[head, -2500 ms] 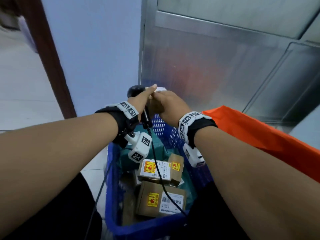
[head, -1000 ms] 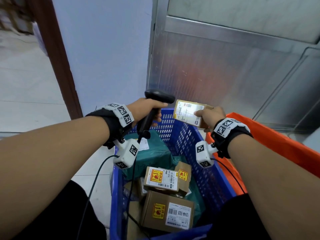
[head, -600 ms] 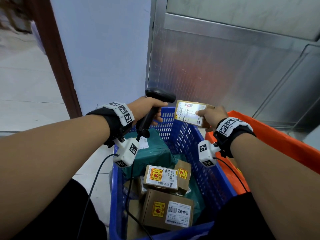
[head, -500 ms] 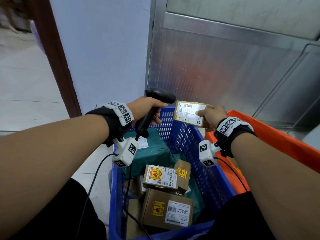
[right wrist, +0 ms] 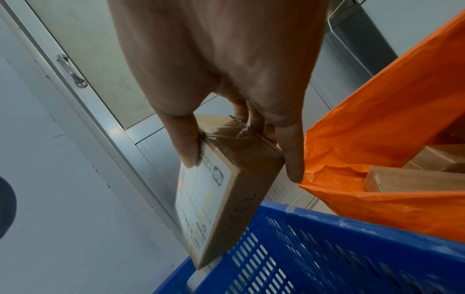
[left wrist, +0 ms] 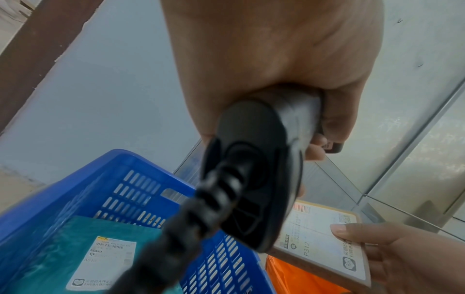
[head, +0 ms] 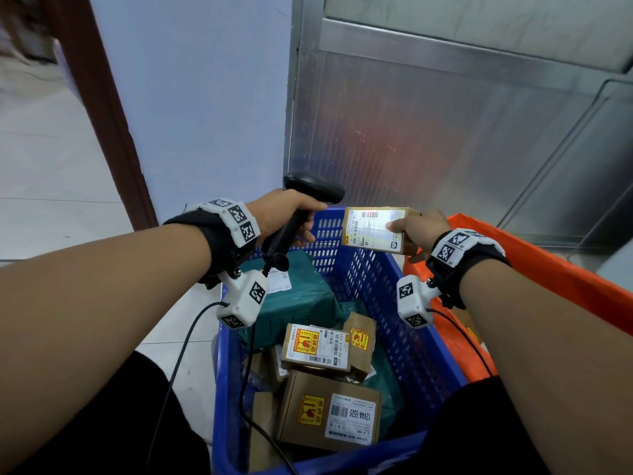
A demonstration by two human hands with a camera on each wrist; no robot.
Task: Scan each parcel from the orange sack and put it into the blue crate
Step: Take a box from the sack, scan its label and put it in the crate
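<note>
My left hand (head: 291, 214) grips the handle of a black barcode scanner (head: 313, 187) (left wrist: 254, 171), its head pointing right at a small cardboard parcel (head: 375, 228) (left wrist: 324, 244) (right wrist: 226, 191). My right hand (head: 416, 231) (right wrist: 234, 139) pinches that parcel, thumb on its white label, above the far right corner of the blue crate (head: 373, 272) (right wrist: 327, 248). The crate (left wrist: 141, 187) holds several labelled boxes (head: 329, 411) and a green bag parcel (head: 301, 293). The orange sack (head: 548, 269) (right wrist: 392, 123) lies to the right with cardboard boxes (right wrist: 412, 177) inside.
A metal-panelled door (head: 445, 114) and a pale blue wall (head: 198, 97) stand close behind the crate. A brown door frame (head: 99, 108) is at the left, with tiled floor (head: 44, 173) beyond. The scanner's cable (head: 178, 358) hangs down past the crate's left side.
Since 2.5 s ago my hands have come apart, the scanner to the left and the labelled parcel to the right. Over the last second both have stayed almost still.
</note>
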